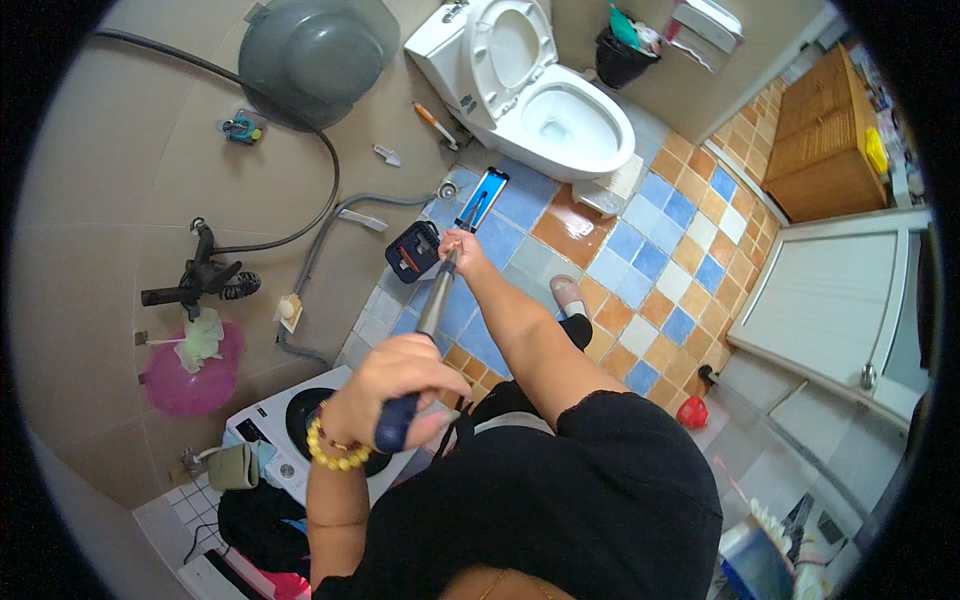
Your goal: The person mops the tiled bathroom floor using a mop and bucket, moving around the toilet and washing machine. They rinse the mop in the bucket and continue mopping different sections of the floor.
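Observation:
I hold a flat mop by its metal pole with both hands. My left hand, with a yellow beaded bracelet at the wrist, wraps the upper end, where a dark blue end grip sticks out. Lower down the pole is my right hand, fingers closed around it. The blue rectangular mop head lies on the blue floor tiles, between the wall and the toilet. Close beside my right hand stands a dark mop bucket with slots in its top.
A white toilet with raised lid stands ahead, a black waste bin behind it. A grey hose runs to the floor drain. At left is a washing machine; at right, a white door and glass panel.

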Demonstrator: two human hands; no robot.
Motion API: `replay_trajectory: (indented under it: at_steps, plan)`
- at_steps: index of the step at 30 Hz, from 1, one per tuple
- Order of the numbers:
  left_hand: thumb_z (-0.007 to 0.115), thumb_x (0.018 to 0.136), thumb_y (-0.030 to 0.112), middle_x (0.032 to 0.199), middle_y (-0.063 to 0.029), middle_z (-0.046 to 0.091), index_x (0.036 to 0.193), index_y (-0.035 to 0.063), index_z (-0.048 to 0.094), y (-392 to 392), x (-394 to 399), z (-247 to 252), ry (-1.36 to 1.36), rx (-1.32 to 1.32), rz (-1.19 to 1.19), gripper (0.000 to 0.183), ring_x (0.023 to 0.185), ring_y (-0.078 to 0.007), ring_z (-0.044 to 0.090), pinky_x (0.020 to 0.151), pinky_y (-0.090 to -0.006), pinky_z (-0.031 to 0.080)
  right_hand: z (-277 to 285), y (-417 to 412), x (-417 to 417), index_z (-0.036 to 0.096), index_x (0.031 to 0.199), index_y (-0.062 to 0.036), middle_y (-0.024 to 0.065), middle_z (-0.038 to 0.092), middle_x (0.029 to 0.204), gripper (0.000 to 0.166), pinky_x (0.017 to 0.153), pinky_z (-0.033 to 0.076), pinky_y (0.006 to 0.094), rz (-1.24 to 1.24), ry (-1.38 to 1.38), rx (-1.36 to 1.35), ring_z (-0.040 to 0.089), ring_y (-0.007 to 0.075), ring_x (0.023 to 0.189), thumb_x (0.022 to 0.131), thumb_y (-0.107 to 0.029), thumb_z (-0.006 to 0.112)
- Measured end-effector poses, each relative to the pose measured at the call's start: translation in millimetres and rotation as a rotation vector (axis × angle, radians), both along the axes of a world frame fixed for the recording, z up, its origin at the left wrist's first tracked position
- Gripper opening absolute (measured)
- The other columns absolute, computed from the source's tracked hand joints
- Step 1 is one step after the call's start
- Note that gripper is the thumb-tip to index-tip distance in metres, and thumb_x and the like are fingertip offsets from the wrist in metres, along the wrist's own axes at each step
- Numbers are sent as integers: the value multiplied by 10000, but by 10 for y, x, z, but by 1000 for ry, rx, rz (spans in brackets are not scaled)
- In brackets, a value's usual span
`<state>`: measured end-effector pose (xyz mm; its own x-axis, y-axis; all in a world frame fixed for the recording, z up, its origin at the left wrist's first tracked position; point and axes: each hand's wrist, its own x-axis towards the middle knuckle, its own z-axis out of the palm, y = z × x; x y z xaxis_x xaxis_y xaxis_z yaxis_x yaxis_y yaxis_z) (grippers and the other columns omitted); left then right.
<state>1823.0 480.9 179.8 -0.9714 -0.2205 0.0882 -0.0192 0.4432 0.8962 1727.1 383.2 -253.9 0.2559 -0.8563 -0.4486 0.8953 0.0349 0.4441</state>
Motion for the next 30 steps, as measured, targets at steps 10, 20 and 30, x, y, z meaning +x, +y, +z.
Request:
replay_trajectory:
  at_steps: [10,20,30]
  plan:
    - [686,628,61,700,-74,591,833,25,632,55,266,87,265,71,714,215,665,-233,581,666,-352,465,515,-159,-70,441,723,-43,-36,363,482,115,415,365,228,238,-114,72,366,93,390,822,-59,499]
    - [637,678,92,756,-95,622,840,28,647,-297,-472,-44,274,-70,744,174,680,-229,595,709,-354,476,98,-639,-633,497,757,-2,-30,376,488,92,419,363,237,429,-203,132,396,107,419,806,-75,524]
    - [567,814,176,585,-33,506,836,59,514,274,21,600,570,-120,1093,130,486,-131,453,495,-263,351,911,-44,-386,468,885,7,108,538,748,253,748,541,438,716,80,367,570,236,668,892,-220,580]
